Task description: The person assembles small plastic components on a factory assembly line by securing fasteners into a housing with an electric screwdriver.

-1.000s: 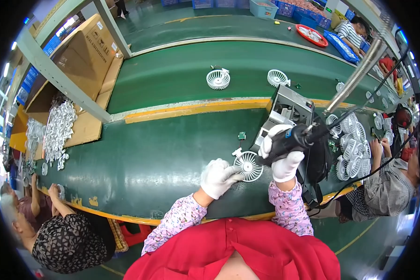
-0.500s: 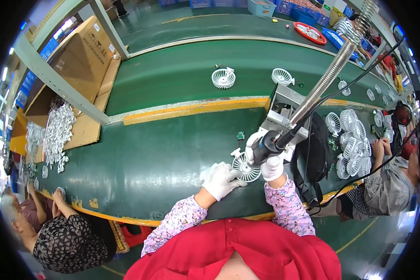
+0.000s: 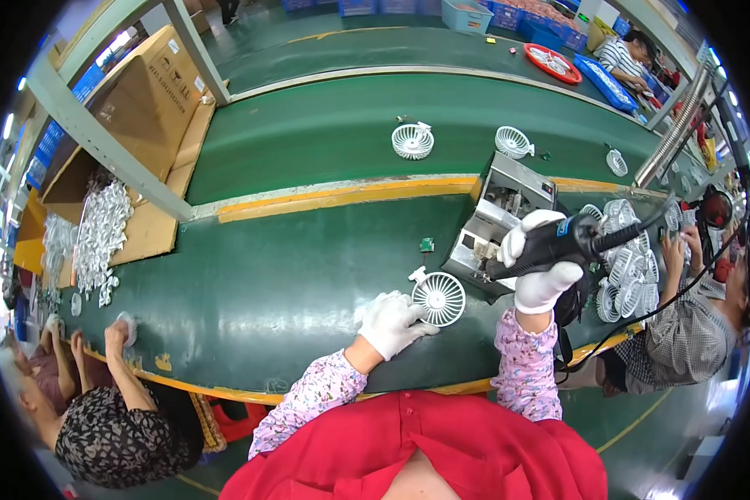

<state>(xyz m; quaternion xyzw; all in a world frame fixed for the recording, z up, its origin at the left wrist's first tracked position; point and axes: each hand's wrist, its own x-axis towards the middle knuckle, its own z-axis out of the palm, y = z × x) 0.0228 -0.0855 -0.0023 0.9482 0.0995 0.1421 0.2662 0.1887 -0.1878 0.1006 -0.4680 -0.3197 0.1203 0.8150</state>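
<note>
At one bench (image 3: pixel 308 267), left fingers (image 3: pixel 412 312) against one grille (image 3: pixel 438 298), grip unclear; right fingers (image 3: pixel 513 248) around one driver (image 3: pixel 554 247)

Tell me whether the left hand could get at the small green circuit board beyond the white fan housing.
Probably yes: the gloved left hand touches the white fan housing, and nothing seems to block its way past the housing's left side to the green circuit board.
</note>
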